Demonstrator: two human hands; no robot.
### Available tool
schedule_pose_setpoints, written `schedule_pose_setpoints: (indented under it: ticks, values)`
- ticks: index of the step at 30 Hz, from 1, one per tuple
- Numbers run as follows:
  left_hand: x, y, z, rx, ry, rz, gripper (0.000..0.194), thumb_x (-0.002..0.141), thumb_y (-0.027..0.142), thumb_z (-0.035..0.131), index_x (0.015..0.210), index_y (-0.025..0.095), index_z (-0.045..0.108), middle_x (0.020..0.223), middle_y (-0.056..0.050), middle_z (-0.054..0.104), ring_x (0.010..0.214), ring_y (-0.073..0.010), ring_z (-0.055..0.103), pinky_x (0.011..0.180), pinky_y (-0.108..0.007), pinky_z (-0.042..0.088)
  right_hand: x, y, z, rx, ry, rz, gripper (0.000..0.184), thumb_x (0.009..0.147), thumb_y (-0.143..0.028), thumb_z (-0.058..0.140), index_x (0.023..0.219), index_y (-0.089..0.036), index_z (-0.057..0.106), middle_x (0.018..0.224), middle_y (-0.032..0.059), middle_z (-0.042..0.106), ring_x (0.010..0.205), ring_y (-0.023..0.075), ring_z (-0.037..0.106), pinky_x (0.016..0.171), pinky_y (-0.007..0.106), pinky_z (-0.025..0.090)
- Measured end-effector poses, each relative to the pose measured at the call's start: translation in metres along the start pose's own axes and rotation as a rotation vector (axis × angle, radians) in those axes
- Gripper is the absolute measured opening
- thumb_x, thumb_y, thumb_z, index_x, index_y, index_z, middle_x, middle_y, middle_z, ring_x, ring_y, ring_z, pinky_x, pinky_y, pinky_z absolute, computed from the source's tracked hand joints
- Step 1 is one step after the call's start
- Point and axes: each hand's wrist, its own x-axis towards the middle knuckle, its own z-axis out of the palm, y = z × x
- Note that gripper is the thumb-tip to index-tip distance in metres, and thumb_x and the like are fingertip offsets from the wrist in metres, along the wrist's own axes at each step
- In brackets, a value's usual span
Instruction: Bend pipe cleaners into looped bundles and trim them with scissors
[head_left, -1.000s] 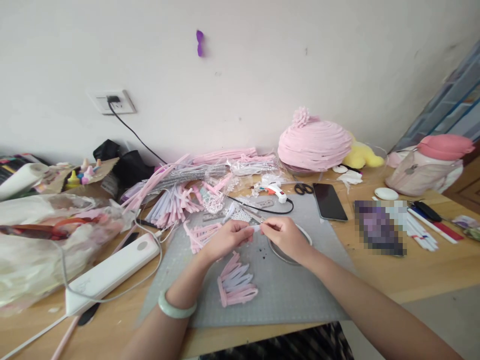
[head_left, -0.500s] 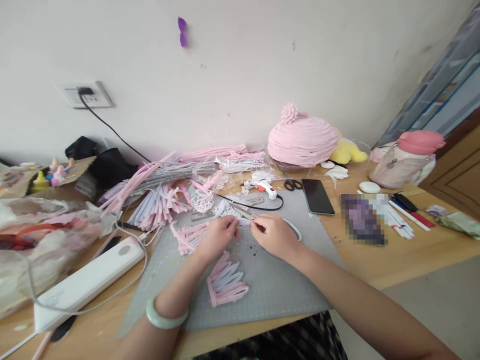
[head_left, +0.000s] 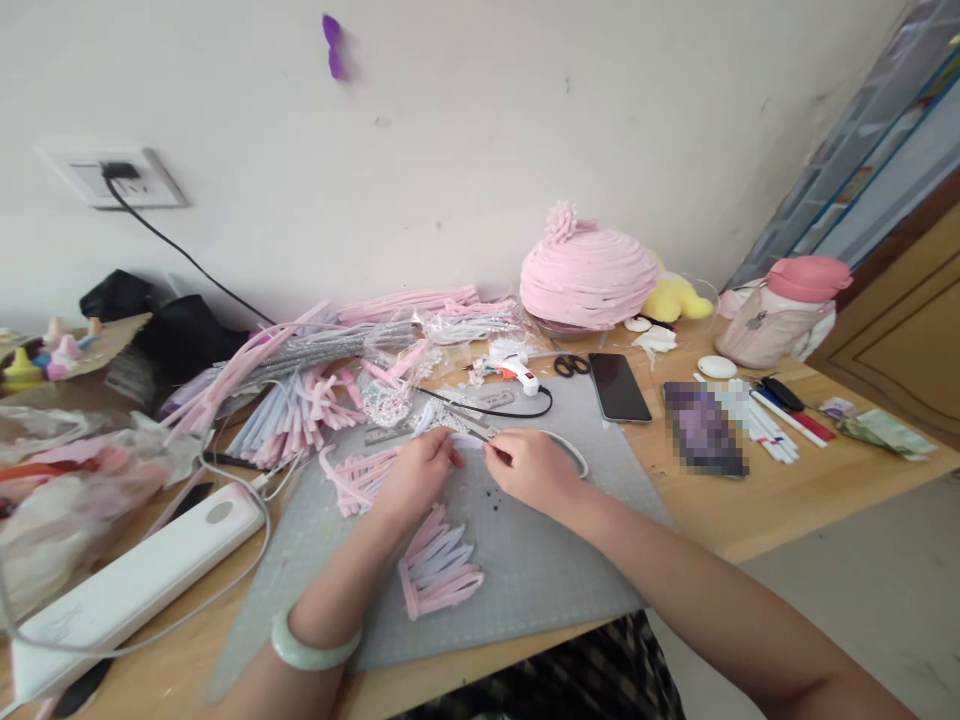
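My left hand [head_left: 415,473] and my right hand [head_left: 529,466] meet over the grey cutting mat [head_left: 540,570], both pinched on a short white and pink strip [head_left: 471,436] between them. A fan of folded pink and white loops [head_left: 438,568] lies on the mat just below my left hand. A second bunch of pink loops [head_left: 358,476] lies to the left of my left hand. A pale green bangle [head_left: 309,648] circles my left wrist. A metal ring [head_left: 571,452] lies partly under my right hand.
Behind the mat lie piles of pink pipe cleaners [head_left: 300,400], a hot glue gun [head_left: 517,374] with black cord, scissors [head_left: 571,365] and a phone [head_left: 618,386]. A pink ruffled dome [head_left: 585,278] stands by the wall. A white power strip [head_left: 127,585] lies left; pens [head_left: 780,420] and a pink-lidded bottle [head_left: 780,315] right.
The view has swung right, so everything has slid left in the picture. My two hands have stayed together on the small strip, with the left hand's fingers closing tighter.
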Motion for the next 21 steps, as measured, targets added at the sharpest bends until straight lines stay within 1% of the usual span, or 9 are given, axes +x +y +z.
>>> schedule_pose_setpoints:
  ticks: [3,5,8,10,11,13,15,18,21]
  values:
    - [0.001,0.000,-0.001,-0.018,0.040,-0.029,0.024,0.076,0.023,0.040,0.060,0.020,0.057,0.044,0.004,0.049,0.042,-0.0133,0.041,0.050,-0.024,0.030,0.000,-0.006,0.004,-0.007,-0.034,-0.013,0.028,0.080,-0.017,0.047,0.052,-0.017,0.049,0.055,0.0011,0.050,0.053,0.0106,0.040,0.053,0.026,0.021]
    - [0.002,-0.001,-0.002,-0.065,0.058,-0.043,0.023,0.077,0.026,0.040,0.062,0.019,0.056,0.040,0.005,0.043,0.040,-0.0131,0.040,0.048,-0.024,0.030,0.002,-0.009,0.000,0.007,-0.056,-0.025,0.030,0.082,-0.021,0.047,0.053,-0.017,0.050,0.055,0.0013,0.051,0.052,0.0105,0.041,0.052,0.026,0.022]
    - [0.001,-0.003,-0.002,-0.156,0.061,-0.052,0.024,0.080,0.037,0.041,0.069,0.020,0.055,0.038,0.007,0.040,0.038,-0.0126,0.038,0.045,-0.023,0.029,0.000,-0.001,-0.026,0.012,-0.041,0.005,0.036,0.088,-0.034,0.040,0.058,-0.018,0.054,0.057,0.0021,0.054,0.054,0.0123,0.046,0.053,0.025,0.027]
    - [0.000,-0.002,-0.001,-0.219,0.078,-0.044,0.024,0.080,0.041,0.042,0.075,0.020,0.053,0.043,0.007,0.045,0.040,-0.0122,0.040,0.045,-0.022,0.030,-0.009,0.020,-0.057,-0.013,0.045,0.040,0.034,0.090,-0.036,0.036,0.069,-0.019,0.059,0.067,0.0043,0.061,0.065,0.0155,0.053,0.061,0.026,0.035]
    - [-0.001,0.000,-0.001,-0.247,0.098,-0.028,0.023,0.079,0.042,0.043,0.077,0.021,0.052,0.048,0.006,0.050,0.042,-0.0122,0.042,0.046,-0.022,0.031,-0.017,0.036,-0.074,-0.039,0.122,0.060,0.031,0.090,-0.035,0.036,0.078,-0.020,0.061,0.077,0.0061,0.064,0.074,0.0176,0.056,0.068,0.028,0.038]
    - [-0.002,0.003,0.000,-0.243,0.107,-0.014,0.024,0.077,0.043,0.046,0.077,0.020,0.053,0.052,0.005,0.052,0.048,-0.0132,0.046,0.050,-0.022,0.033,-0.039,0.073,-0.106,-0.156,0.298,0.117,0.032,0.090,-0.033,0.033,0.082,-0.020,0.061,0.084,0.0089,0.065,0.085,0.0212,0.056,0.079,0.033,0.038]
    - [-0.003,0.007,0.001,-0.210,0.101,-0.021,0.025,0.074,0.044,0.049,0.070,0.020,0.053,0.050,0.004,0.050,0.051,-0.0139,0.046,0.051,-0.023,0.033,-0.067,0.111,-0.130,-0.287,0.415,0.196,0.036,0.088,-0.036,0.030,0.082,-0.020,0.062,0.087,0.0107,0.065,0.091,0.0250,0.055,0.084,0.039,0.038]
    - [-0.004,0.010,0.001,-0.240,0.122,0.007,0.024,0.070,0.041,0.051,0.058,0.020,0.049,0.054,0.002,0.051,0.055,-0.0137,0.045,0.052,-0.022,0.033,-0.103,0.155,-0.145,-0.405,0.493,0.322,0.043,0.089,-0.038,0.024,0.081,-0.019,0.062,0.090,0.0136,0.063,0.099,0.0275,0.053,0.088,0.044,0.036]
    - [-0.005,0.012,0.001,-0.346,0.141,0.029,0.023,0.067,0.032,0.051,0.050,0.019,0.043,0.072,-0.001,0.060,0.064,-0.0146,0.049,0.055,-0.023,0.036,-0.121,0.174,-0.139,-0.437,0.486,0.383,0.045,0.088,-0.037,0.020,0.087,-0.019,0.061,0.098,0.0159,0.062,0.107,0.0289,0.050,0.090,0.047,0.033]
